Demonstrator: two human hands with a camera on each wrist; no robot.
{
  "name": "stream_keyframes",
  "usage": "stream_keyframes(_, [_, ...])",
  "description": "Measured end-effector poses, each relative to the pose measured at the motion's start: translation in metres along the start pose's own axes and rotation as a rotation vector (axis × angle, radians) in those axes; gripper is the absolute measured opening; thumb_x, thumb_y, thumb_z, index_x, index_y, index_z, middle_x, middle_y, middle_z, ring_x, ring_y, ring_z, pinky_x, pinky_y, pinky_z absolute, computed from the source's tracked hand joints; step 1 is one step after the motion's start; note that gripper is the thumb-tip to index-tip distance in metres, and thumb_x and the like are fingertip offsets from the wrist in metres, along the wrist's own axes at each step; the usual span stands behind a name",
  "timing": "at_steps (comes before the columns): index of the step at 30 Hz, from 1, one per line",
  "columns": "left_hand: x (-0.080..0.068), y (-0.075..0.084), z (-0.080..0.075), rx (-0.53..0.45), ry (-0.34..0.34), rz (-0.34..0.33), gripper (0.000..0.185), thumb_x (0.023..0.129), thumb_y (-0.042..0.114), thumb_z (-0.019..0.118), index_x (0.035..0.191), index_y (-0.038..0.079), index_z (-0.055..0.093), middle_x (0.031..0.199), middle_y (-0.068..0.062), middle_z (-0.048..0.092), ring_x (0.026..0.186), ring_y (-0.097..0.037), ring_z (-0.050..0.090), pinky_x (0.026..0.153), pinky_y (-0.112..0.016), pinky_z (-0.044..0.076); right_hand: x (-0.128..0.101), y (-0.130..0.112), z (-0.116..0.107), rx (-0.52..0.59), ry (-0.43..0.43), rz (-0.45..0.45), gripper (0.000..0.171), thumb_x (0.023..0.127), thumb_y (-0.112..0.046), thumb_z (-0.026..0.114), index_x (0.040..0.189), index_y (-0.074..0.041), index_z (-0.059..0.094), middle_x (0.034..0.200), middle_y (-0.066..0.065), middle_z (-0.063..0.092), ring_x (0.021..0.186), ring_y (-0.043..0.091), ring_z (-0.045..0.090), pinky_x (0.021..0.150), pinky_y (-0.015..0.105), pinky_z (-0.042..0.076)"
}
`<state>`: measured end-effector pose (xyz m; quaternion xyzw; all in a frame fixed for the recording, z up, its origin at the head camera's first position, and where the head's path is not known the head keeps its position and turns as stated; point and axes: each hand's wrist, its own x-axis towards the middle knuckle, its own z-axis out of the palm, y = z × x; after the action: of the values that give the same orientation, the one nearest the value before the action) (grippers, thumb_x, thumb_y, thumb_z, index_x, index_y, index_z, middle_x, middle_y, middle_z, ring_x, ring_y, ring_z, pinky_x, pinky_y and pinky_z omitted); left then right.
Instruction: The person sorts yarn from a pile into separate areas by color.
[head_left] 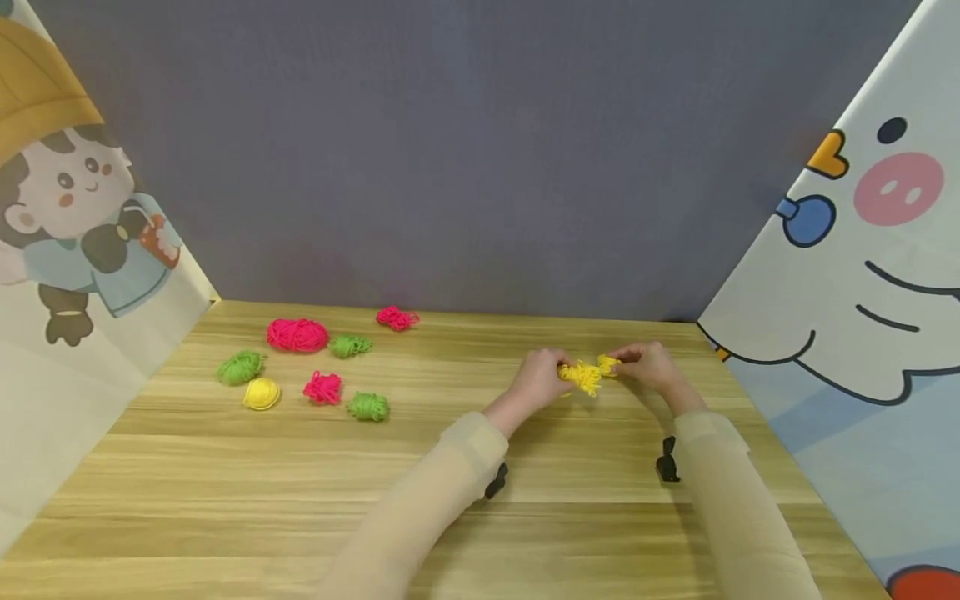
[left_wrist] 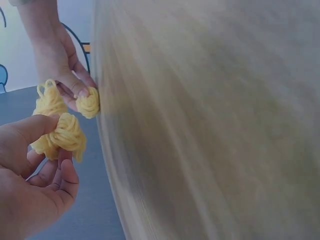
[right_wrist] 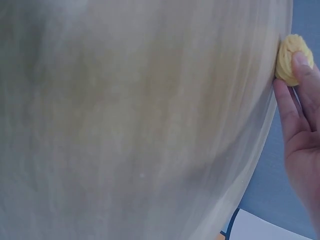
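Note:
Both hands meet over the right middle of the wooden table (head_left: 450,467). My left hand (head_left: 542,377) pinches a loose tangle of yellow yarn (head_left: 582,377) between thumb and fingers; the left wrist view shows that yellow yarn (left_wrist: 59,131) under the thumb. My right hand (head_left: 643,363) pinches a small wound yellow yarn ball (head_left: 606,364) joined to the tangle. The same yarn ball (right_wrist: 291,59) shows at the fingertips in the right wrist view, and the yarn ball (left_wrist: 89,103) also appears in the left wrist view.
To the left lie several small yarn bundles: a big pink one (head_left: 297,335), a second pink one (head_left: 397,317), a third pink one (head_left: 323,388), green ones (head_left: 240,367) (head_left: 349,345) (head_left: 368,407) and a yellow ball (head_left: 262,393). Cartoon-printed panels stand at both sides, a grey wall behind.

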<state>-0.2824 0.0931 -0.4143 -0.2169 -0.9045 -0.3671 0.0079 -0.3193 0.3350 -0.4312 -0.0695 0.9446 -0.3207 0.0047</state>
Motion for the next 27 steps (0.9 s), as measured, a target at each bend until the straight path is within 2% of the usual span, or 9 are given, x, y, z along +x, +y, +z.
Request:
stream_keyframes(4, [0.005,0.001,0.005,-0.011,-0.015,-0.021,0.029,0.079,0.016,0.077,0.106,0.009,0.070,0.104,-0.002,0.069,0.094,-0.015,0.062,0.081,-0.020,0.051,-0.001,0.000,0.000,-0.006,0.010,-0.020,0.026,0.083,-0.016,0.073,0.106,-0.003,0.071,0.101,0.016,0.070,0.095,0.030,0.065,0.082,0.043,0.053])
stream_keyframes(11, [0.010,0.001,0.014,-0.113,-0.038,-0.138,0.031,0.076,0.013,0.080,0.105,0.010,0.071,0.109,-0.003,0.067,0.098,-0.018,0.061,0.082,-0.023,0.052,-0.001,0.000,-0.002,-0.013,0.000,0.011,0.027,0.082,-0.018,0.074,0.106,-0.006,0.072,0.103,0.015,0.070,0.097,0.031,0.064,0.085,0.044,0.053])
stream_keyframes(18, [0.014,0.004,0.023,-0.158,-0.018,-0.188,0.033,0.071,0.011,0.082,0.102,0.008,0.072,0.100,-0.003,0.069,0.093,-0.017,0.062,0.080,-0.022,0.051,0.000,-0.001,-0.003,-0.014,-0.038,0.048,0.028,0.084,-0.022,0.072,0.109,-0.008,0.071,0.104,0.012,0.070,0.100,0.030,0.063,0.088,0.046,0.051])
stream_keyframes(27, [0.015,0.006,0.032,-0.319,0.027,-0.244,0.030,0.069,0.000,0.079,0.098,0.006,0.071,0.095,-0.005,0.070,0.085,-0.016,0.063,0.073,-0.020,0.052,0.000,-0.001,-0.003,-0.019,-0.034,0.015,0.027,0.084,-0.021,0.072,0.107,-0.007,0.071,0.103,0.013,0.071,0.098,0.031,0.064,0.087,0.046,0.051])
